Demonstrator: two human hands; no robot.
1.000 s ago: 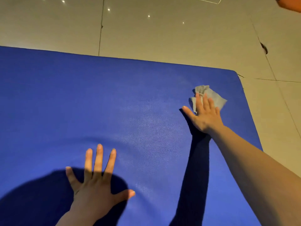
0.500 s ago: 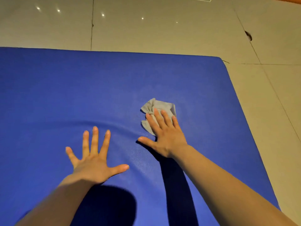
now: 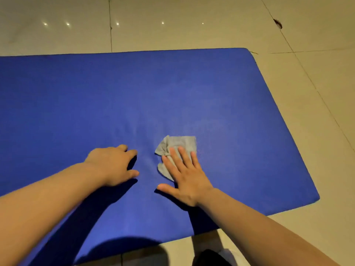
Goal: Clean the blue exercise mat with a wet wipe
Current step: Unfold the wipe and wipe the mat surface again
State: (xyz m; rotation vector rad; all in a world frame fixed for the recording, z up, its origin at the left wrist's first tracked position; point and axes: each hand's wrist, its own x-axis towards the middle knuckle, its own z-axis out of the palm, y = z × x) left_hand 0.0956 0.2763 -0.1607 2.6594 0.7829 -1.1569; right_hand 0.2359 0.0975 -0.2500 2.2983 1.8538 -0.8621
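Right hand [image 3: 185, 176] has dragged wipe [image 3: 177, 148] nearer, beside left hand [image 3: 113, 166] | right fingers flat on wipe, gripping nothing; left curled on mat [image 3: 76, 102], empty | keep pressure even, overlap strokes.

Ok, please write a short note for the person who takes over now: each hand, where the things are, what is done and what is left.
Right hand: flat, straight fingers pressing the crumpled wet wipe onto the blue mat, around mid-mat.
Left hand: resting on the mat beside the wipe, holding nothing; its fingers bend down and are partly hidden.
Done: wiping is under way; which areas are finished cannot be told.
Left: wipe the rest of the mat.
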